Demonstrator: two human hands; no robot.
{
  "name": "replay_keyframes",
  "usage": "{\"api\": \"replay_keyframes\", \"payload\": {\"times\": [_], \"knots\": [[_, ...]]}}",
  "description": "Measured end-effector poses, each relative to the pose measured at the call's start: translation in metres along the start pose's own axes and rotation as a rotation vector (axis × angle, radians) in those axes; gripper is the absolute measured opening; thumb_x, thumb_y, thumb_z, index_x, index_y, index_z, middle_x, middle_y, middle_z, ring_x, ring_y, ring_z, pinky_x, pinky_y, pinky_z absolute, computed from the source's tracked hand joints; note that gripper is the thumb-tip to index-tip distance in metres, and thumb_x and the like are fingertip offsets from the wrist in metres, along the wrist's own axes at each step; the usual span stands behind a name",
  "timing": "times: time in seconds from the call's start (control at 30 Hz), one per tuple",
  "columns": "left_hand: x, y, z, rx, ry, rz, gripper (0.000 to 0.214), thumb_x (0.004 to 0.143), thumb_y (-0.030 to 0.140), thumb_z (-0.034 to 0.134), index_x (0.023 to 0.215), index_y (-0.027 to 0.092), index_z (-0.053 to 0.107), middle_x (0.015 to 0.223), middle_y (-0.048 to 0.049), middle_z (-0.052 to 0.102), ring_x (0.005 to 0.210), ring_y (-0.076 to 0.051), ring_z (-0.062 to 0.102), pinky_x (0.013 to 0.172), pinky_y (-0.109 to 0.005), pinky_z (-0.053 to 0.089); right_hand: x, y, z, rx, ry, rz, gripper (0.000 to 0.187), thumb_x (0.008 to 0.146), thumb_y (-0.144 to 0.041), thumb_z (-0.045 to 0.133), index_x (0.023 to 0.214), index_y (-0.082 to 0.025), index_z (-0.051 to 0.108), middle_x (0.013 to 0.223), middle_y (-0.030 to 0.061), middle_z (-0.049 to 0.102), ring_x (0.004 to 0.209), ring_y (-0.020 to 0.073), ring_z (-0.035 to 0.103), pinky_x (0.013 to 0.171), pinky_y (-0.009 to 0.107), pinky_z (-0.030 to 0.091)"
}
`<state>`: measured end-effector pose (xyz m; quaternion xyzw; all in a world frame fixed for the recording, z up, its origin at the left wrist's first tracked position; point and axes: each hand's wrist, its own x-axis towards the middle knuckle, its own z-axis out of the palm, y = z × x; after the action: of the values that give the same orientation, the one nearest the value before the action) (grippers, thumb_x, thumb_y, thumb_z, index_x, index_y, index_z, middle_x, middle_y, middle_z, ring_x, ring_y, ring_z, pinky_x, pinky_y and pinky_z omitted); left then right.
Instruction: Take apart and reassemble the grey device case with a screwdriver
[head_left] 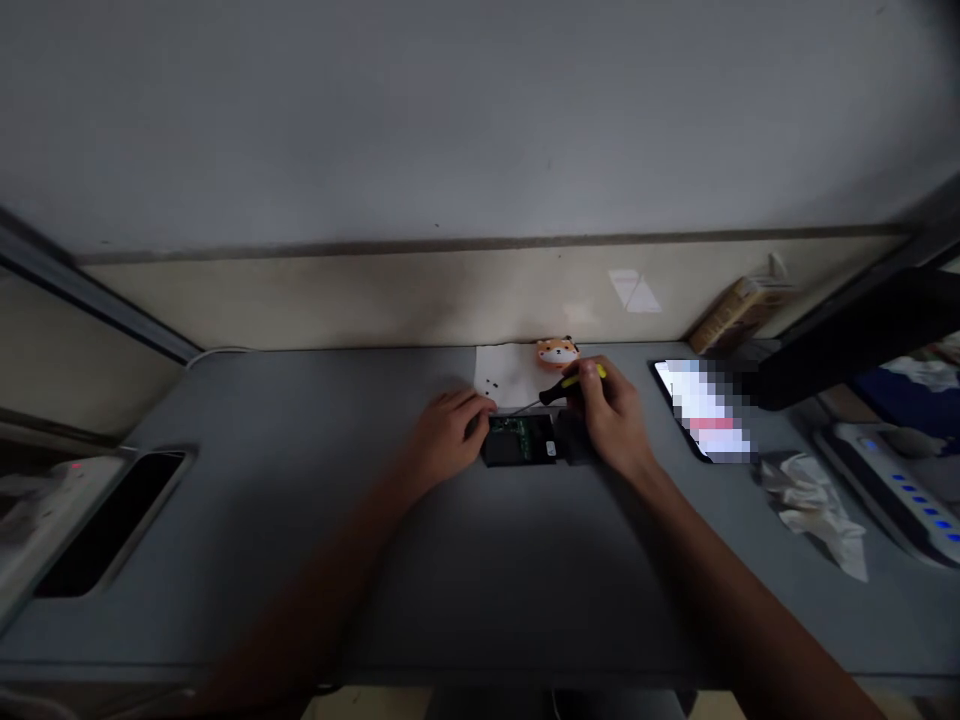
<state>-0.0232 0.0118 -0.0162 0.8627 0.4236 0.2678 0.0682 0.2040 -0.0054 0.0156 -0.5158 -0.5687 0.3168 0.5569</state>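
Note:
A flat black electronic device (pixel 504 447) lies uncovered on the grey desk, a green circuit board (pixel 523 436) showing inside it. My left hand (pixel 454 432) holds its left end, fingers bent at the top corner and thumb along the side. In my right hand (pixel 611 415) is a screwdriver (pixel 559 388) with a black and yellow handle. Its thin shaft slants down to the left, and the tip is at the device's upper edge; whether it touches a screw I cannot tell. Behind the device lies a white paper (pixel 510 370) with several tiny dark pieces, apparently screws (pixel 491 385).
An orange animal-faced object (pixel 557 352) sits on the paper's far right. To the right are a lit phone (pixel 701 410), crumpled tissue (pixel 814 505), a power strip (pixel 892 490) and a box (pixel 739 312). A dark cable-hole-like opening (pixel 112 525) lies left. A wall closes off the back.

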Motion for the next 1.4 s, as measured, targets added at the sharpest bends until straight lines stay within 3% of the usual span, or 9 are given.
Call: {"api": "replay_keyframes", "payload": {"times": [0.6, 0.77, 0.87, 0.97, 1.07, 1.17, 1.23, 1.33, 1.4], "knots": [[-0.002, -0.001, 0.003, -0.126, -0.029, 0.044, 0.025, 0.091, 0.008, 0.048, 0.097, 0.020, 0.069, 0.095, -0.0043, 0.070, 0.090, -0.019, 0.068, 0.084, -0.032, 0.056, -0.003, -0.010, 0.007, -0.203, -0.021, -0.113, 0.045, 0.096, -0.064, 0.049, 0.090, -0.022, 0.064, 0.063, -0.0021, 0.059, 0.055, 0.0134, 0.052, 0.055, 0.028, 0.041], [-0.002, 0.000, 0.004, -0.155, -0.024, -0.007, 0.025, 0.091, 0.009, 0.050, 0.099, 0.021, 0.070, 0.098, -0.0043, 0.071, 0.093, -0.019, 0.068, 0.087, -0.032, 0.057, 0.003, -0.028, 0.020, -0.305, -0.128, -0.165, 0.037, 0.097, -0.059, 0.051, 0.091, -0.023, 0.060, 0.078, 0.0016, 0.068, 0.061, 0.0143, 0.056, 0.059, 0.028, 0.040], [-0.002, 0.001, 0.003, -0.164, -0.047, -0.032, 0.024, 0.091, 0.010, 0.051, 0.099, 0.021, 0.071, 0.098, -0.0041, 0.071, 0.091, -0.019, 0.069, 0.086, -0.032, 0.057, 0.011, -0.040, 0.028, -0.423, -0.163, -0.190, 0.034, 0.096, -0.056, 0.053, 0.085, -0.024, 0.057, 0.069, -0.0005, 0.063, 0.058, 0.0146, 0.052, 0.059, 0.029, 0.036], [-0.002, 0.002, 0.000, -0.170, -0.049, -0.051, 0.025, 0.091, 0.010, 0.052, 0.098, 0.021, 0.072, 0.098, -0.0036, 0.072, 0.089, -0.018, 0.069, 0.087, -0.031, 0.057, 0.020, -0.045, 0.037, -0.490, -0.116, -0.197, 0.032, 0.091, -0.049, 0.061, 0.073, -0.025, 0.050, 0.060, -0.0032, 0.052, 0.057, 0.0150, 0.047, 0.060, 0.029, 0.035], [-0.001, 0.003, 0.000, -0.183, -0.062, -0.065, 0.025, 0.090, 0.010, 0.052, 0.099, 0.022, 0.073, 0.097, -0.0028, 0.074, 0.087, -0.018, 0.070, 0.085, -0.030, 0.057, 0.024, -0.041, 0.046, -0.361, -0.037, -0.219, 0.034, 0.087, -0.045, 0.065, 0.069, -0.025, 0.044, 0.064, -0.0029, 0.049, 0.063, 0.0159, 0.047, 0.064, 0.031, 0.040], [-0.001, 0.003, 0.000, -0.179, -0.094, -0.089, 0.026, 0.090, 0.010, 0.052, 0.101, 0.022, 0.073, 0.093, -0.0024, 0.076, 0.080, -0.018, 0.070, 0.077, -0.029, 0.056, 0.021, -0.032, 0.052, 0.029, -0.052, -0.207, 0.032, 0.089, -0.053, 0.064, 0.078, -0.026, 0.050, 0.078, -0.0012, 0.057, 0.070, 0.0151, 0.056, 0.067, 0.031, 0.047], [-0.001, 0.004, 0.000, -0.160, -0.110, -0.092, 0.026, 0.090, 0.011, 0.052, 0.101, 0.022, 0.073, 0.090, -0.0022, 0.076, 0.077, -0.018, 0.070, 0.074, -0.029, 0.055, 0.017, -0.025, 0.055, 0.240, -0.086, -0.143, 0.036, 0.087, -0.061, 0.065, 0.087, -0.026, 0.053, 0.076, -0.0032, 0.058, 0.063, 0.0126, 0.057, 0.062, 0.030, 0.048], [0.000, 0.005, 0.000, -0.145, -0.117, -0.092, 0.025, 0.090, 0.011, 0.053, 0.101, 0.022, 0.072, 0.090, -0.0022, 0.076, 0.079, -0.018, 0.071, 0.076, -0.029, 0.055, 0.011, -0.018, 0.058, 0.349, -0.053, -0.067, 0.048, 0.081, -0.069, 0.069, 0.081, -0.027, 0.047, 0.057, -0.0097, 0.045, 0.047, 0.0093, 0.043, 0.049, 0.026, 0.039], [0.000, 0.005, -0.001, -0.140, -0.128, -0.098, 0.025, 0.091, 0.010, 0.053, 0.102, 0.022, 0.072, 0.091, -0.0029, 0.076, 0.081, -0.019, 0.071, 0.077, -0.030, 0.055, 0.010, -0.017, 0.060, 0.409, -0.016, -0.042, 0.054, 0.080, -0.078, 0.062, 0.077, -0.027, 0.042, 0.053, -0.0102, 0.038, 0.045, 0.0096, 0.037, 0.046, 0.026, 0.036]]}}
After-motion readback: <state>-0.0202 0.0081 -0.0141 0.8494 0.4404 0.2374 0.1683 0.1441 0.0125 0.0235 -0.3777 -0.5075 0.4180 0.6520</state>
